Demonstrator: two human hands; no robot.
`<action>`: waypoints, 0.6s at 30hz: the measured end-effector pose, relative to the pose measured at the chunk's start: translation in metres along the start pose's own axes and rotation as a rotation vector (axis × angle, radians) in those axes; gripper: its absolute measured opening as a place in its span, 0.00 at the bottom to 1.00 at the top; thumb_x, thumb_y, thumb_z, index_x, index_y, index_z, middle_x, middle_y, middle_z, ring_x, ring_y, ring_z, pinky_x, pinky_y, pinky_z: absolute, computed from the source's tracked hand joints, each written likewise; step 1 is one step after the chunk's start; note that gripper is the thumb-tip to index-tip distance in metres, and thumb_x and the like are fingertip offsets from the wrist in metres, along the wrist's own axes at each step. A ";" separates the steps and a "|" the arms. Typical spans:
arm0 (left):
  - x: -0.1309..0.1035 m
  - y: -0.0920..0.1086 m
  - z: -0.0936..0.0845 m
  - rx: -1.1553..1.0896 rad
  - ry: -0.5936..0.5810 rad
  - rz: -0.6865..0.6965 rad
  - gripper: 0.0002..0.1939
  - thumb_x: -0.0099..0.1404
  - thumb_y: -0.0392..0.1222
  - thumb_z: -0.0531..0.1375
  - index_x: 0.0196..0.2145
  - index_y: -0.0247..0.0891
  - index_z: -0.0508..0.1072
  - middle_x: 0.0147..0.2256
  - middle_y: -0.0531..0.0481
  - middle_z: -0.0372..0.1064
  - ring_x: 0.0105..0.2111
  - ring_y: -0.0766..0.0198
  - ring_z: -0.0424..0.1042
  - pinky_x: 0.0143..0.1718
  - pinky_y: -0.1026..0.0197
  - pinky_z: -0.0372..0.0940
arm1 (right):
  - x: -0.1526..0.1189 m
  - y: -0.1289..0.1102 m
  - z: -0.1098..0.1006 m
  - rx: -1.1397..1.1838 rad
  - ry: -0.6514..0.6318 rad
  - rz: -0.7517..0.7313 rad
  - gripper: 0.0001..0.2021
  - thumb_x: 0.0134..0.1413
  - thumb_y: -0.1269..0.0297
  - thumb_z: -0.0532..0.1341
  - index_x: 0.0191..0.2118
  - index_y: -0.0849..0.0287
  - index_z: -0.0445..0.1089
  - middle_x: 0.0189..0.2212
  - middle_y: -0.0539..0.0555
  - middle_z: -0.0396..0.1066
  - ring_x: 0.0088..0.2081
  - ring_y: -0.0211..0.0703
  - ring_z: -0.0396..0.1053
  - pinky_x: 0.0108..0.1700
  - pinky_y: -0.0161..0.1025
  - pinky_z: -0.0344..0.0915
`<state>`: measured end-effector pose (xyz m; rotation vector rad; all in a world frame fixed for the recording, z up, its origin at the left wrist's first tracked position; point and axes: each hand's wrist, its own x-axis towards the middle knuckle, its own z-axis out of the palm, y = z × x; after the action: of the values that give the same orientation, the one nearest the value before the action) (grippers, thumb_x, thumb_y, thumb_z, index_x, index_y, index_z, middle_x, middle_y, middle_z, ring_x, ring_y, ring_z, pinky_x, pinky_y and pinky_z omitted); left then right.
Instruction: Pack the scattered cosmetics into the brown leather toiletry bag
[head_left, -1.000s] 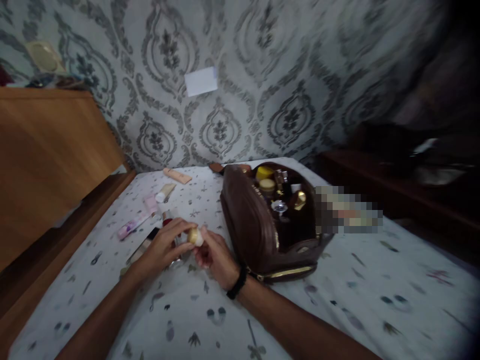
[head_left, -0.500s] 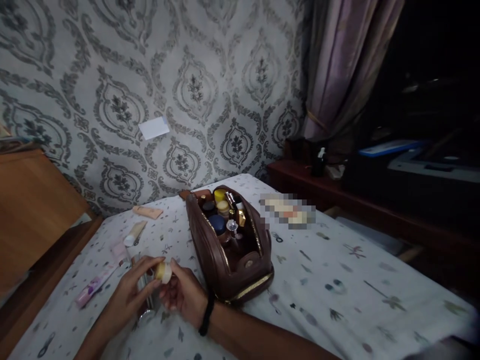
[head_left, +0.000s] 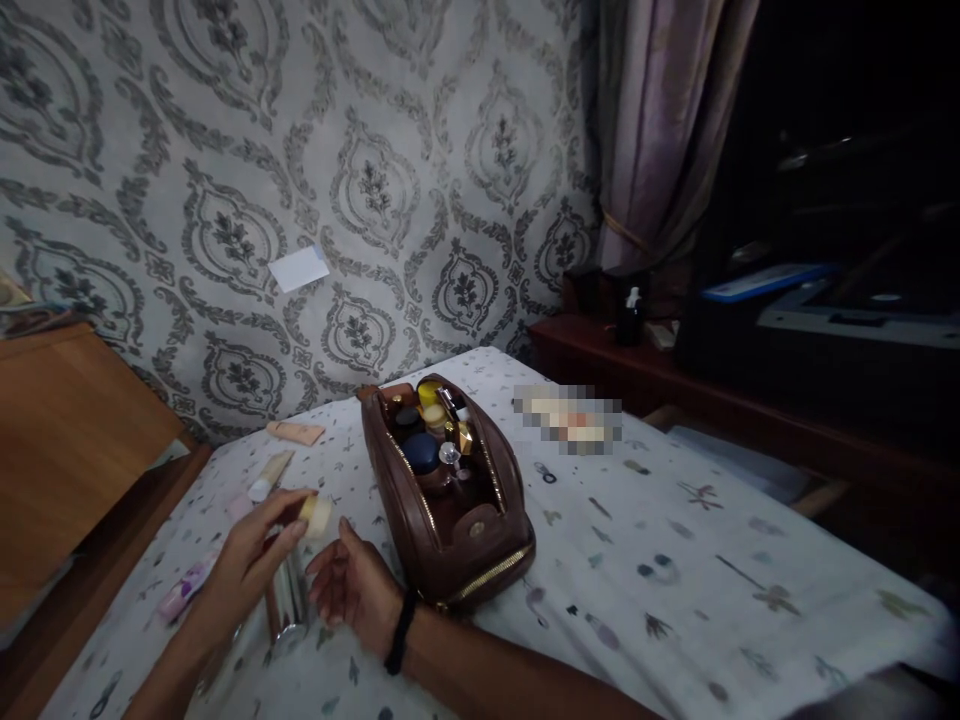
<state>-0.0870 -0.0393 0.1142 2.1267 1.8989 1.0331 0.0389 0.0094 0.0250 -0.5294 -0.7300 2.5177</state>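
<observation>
My left hand (head_left: 259, 550) pinches a small round jar (head_left: 317, 516), yellow with a whitish side, between thumb and fingers. Just right of it, my right hand (head_left: 358, 590) is apart from the jar, its thumb raised and fingers loosely curled with nothing in them. A black band circles that wrist. Beside the right hand stands a brown toiletry bag (head_left: 457, 545), unzipped, holding several jars and bottles, among them a dark blue lid (head_left: 421, 453) and a yellow lid (head_left: 429, 393). Under the left hand lies a shiny silver cylinder (head_left: 287, 605), partly hidden.
Left of the bag lie a peach tube (head_left: 295, 432), a beige tube with a white cap (head_left: 271, 475) and a pink-purple tube (head_left: 184, 590). A blurred item (head_left: 568, 420) lies right of the bag on the patterned sheet (head_left: 615, 540). A wooden panel (head_left: 75, 440) borders the left.
My right hand has come off the jar and its fingers have loosened. My left hand keeps the jar, now slightly higher. The whole view has shifted a little.
</observation>
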 end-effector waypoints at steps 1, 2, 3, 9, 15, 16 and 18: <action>0.006 0.004 -0.003 -0.003 0.026 0.003 0.20 0.66 0.53 0.56 0.49 0.39 0.75 0.45 0.44 0.75 0.45 0.54 0.75 0.47 0.56 0.70 | -0.001 -0.001 0.000 0.001 -0.003 0.000 0.35 0.65 0.39 0.42 0.25 0.63 0.69 0.14 0.49 0.67 0.11 0.31 0.59 0.15 0.30 0.49; 0.013 0.010 -0.006 -0.010 0.046 0.010 0.21 0.66 0.53 0.56 0.50 0.39 0.74 0.47 0.44 0.75 0.46 0.54 0.74 0.48 0.56 0.69 | -0.002 -0.001 0.000 0.003 -0.003 0.001 0.35 0.66 0.39 0.42 0.25 0.63 0.69 0.14 0.49 0.66 0.11 0.31 0.59 0.15 0.30 0.49; 0.021 0.018 -0.008 -0.021 0.057 0.023 0.21 0.66 0.53 0.56 0.50 0.39 0.74 0.47 0.44 0.74 0.47 0.54 0.73 0.49 0.56 0.68 | -0.002 -0.002 0.001 0.003 0.000 0.007 0.35 0.66 0.40 0.42 0.25 0.63 0.69 0.14 0.49 0.66 0.11 0.31 0.59 0.15 0.30 0.49; 0.079 0.073 -0.010 0.008 0.046 0.190 0.20 0.67 0.52 0.57 0.50 0.39 0.73 0.46 0.46 0.72 0.43 0.59 0.71 0.44 0.60 0.66 | -0.004 -0.005 0.003 -0.003 0.036 0.039 0.33 0.71 0.50 0.37 0.25 0.63 0.68 0.13 0.49 0.65 0.11 0.31 0.59 0.15 0.30 0.48; 0.139 0.102 0.005 0.240 -0.130 0.378 0.18 0.67 0.49 0.56 0.49 0.37 0.73 0.41 0.46 0.71 0.40 0.59 0.69 0.40 0.60 0.63 | 0.001 0.000 0.000 -0.003 0.027 0.037 0.32 0.69 0.46 0.42 0.25 0.63 0.68 0.14 0.49 0.66 0.12 0.32 0.59 0.16 0.31 0.49; 0.149 0.103 0.008 0.289 -0.188 0.392 0.17 0.67 0.48 0.55 0.47 0.37 0.74 0.41 0.46 0.71 0.39 0.58 0.69 0.41 0.59 0.62 | 0.001 0.001 -0.001 -0.002 0.021 0.029 0.31 0.69 0.45 0.43 0.25 0.63 0.68 0.14 0.49 0.66 0.12 0.32 0.59 0.16 0.31 0.49; 0.167 0.104 0.017 0.392 -0.310 0.399 0.14 0.67 0.46 0.55 0.45 0.37 0.74 0.39 0.46 0.72 0.39 0.58 0.69 0.41 0.59 0.61 | 0.001 0.001 -0.001 0.000 0.014 0.019 0.32 0.68 0.44 0.44 0.25 0.63 0.68 0.14 0.49 0.66 0.12 0.32 0.59 0.16 0.31 0.49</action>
<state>0.0073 0.0965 0.2216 2.7670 1.6714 0.3458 0.0380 0.0096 0.0232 -0.5561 -0.7235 2.5284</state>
